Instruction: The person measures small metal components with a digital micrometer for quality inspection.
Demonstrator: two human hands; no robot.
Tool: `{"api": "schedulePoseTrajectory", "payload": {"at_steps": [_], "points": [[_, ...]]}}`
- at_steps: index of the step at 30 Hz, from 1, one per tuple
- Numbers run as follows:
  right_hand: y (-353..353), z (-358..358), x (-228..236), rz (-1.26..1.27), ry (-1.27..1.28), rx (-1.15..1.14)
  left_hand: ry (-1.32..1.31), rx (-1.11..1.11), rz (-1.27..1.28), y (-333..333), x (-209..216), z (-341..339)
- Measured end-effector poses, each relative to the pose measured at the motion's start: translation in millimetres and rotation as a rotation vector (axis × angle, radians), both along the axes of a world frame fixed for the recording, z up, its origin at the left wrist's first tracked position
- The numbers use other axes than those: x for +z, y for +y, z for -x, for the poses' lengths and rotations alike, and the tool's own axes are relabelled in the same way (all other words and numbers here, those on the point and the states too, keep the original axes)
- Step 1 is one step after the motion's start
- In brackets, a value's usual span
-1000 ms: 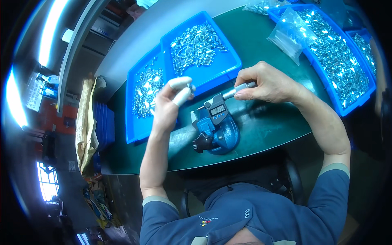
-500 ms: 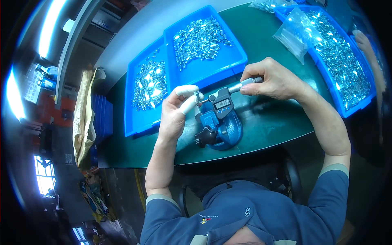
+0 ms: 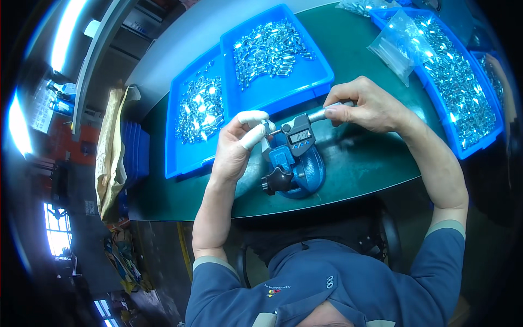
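A digital micrometer (image 3: pixel 299 134) is clamped in a blue stand (image 3: pixel 308 173) with a black knob, near the front edge of the green table. My right hand (image 3: pixel 364 105) grips the micrometer's thimble between thumb and fingers. At the other end, my left hand (image 3: pixel 239 136), with white covers on its thumb and finger, is closed in a pinch by the measuring jaws. A small shiny metal part seems to sit in that pinch, mostly hidden by the fingertips.
Two blue trays (image 3: pixel 272 103) of small metal parts lie beyond my hands, one overlapping the other. At right stands another blue tray (image 3: pixel 479 144) full of such parts, with clear plastic bags (image 3: pixel 395 49) over its edge. Brown paper (image 3: pixel 110 147) and stacked blue bins (image 3: pixel 136 150) are at left.
The fingers of my right hand have shifted around the thimble, and the display reading has changed. My left hand keeps its pinch at the jaws.
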State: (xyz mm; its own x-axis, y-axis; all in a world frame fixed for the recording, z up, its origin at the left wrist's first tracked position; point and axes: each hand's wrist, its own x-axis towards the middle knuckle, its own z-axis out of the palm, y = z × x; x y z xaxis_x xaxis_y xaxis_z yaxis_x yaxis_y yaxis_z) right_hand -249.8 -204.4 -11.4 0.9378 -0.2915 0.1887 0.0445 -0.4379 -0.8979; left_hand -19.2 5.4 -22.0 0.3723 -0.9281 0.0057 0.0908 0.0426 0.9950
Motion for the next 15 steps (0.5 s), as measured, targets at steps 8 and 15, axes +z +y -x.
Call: {"api": "schedulePoseTrajectory", "payload": {"at_steps": [8,15], "points": [[-3.2,1.7,1.7,0.104,-0.002,-0.005,0.067,-0.005,0.005,0.4,-0.8,1.3],[-2.0,1.2,3.7,0.093,0.023,-0.018,0.038,-0.015,0.029,0.6,-2.2,1.2]]}}
